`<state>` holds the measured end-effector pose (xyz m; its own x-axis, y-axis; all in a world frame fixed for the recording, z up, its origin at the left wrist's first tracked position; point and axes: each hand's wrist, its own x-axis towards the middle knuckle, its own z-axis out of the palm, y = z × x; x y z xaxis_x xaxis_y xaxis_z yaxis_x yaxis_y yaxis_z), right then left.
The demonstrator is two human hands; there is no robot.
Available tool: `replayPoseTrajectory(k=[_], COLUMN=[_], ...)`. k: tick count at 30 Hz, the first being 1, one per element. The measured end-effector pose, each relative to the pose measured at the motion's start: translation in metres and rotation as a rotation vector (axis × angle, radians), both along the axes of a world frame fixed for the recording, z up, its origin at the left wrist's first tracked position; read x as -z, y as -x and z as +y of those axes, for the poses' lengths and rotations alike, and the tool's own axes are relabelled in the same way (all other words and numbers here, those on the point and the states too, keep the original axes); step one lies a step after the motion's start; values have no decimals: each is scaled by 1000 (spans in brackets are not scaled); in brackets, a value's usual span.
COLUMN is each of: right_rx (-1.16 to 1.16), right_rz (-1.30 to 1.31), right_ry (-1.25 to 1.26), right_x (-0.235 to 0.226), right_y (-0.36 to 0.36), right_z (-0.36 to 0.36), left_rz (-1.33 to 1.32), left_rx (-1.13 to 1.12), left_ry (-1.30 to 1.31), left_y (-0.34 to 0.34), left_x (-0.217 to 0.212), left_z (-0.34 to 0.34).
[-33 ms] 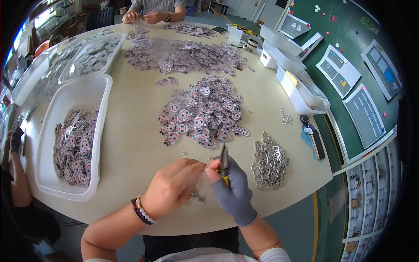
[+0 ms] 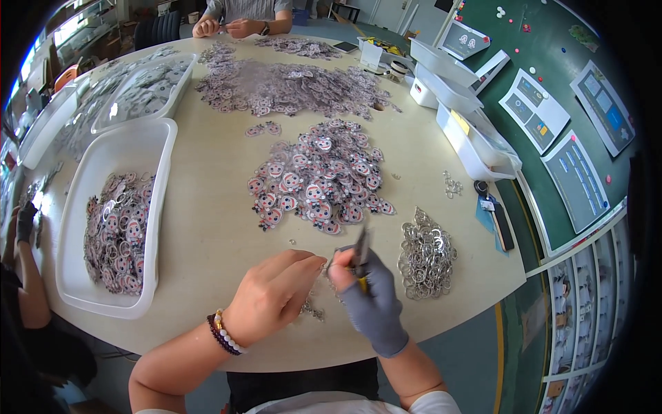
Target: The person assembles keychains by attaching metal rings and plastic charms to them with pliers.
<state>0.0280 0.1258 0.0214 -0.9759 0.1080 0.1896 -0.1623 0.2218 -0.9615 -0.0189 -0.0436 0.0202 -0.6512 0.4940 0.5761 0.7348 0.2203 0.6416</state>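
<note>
Gripping pliers (image 2: 360, 254) w/ fingers of gloved R hand (image 2: 376, 300) curled round; pinching w/ bare L hand (image 2: 269, 293) just beside, fingertips together, can't tell on what. On tabletop (image 2: 214, 228): metal-ring pile (image 2: 427, 259) R of R hand, charm pile (image 2: 317, 179) beyond both.

Windows (image 2: 69, 27) glare at upper left; edges bend (pliers (image 2: 362, 247) blur).

Wide fisheye view from the head, downward and forward, near left hand (image 2: 274, 291) and right hand (image 2: 372, 298).
</note>
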Motion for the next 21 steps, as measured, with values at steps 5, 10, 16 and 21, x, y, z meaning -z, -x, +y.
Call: replayPoseTrajectory(k=[5, 10, 16, 21], right_rx=[-302, -148, -73, -29], right_rz=[-241, -44, 237, 284], right_ry=[1203, -171, -751, -873], right_x=[-11, -19, -25, -27], right_y=[-8, -25, -23, -23], right_z=[25, 39, 35, 30], left_rz=[62, 148, 218, 222], left_rx=[7, 11, -13, -8], left_ry=[-38, -23, -24, -14], left_y=[2, 4, 4, 3], left_x=[-4, -6, -4, -6], left_z=[-6, -6, -5, -6])
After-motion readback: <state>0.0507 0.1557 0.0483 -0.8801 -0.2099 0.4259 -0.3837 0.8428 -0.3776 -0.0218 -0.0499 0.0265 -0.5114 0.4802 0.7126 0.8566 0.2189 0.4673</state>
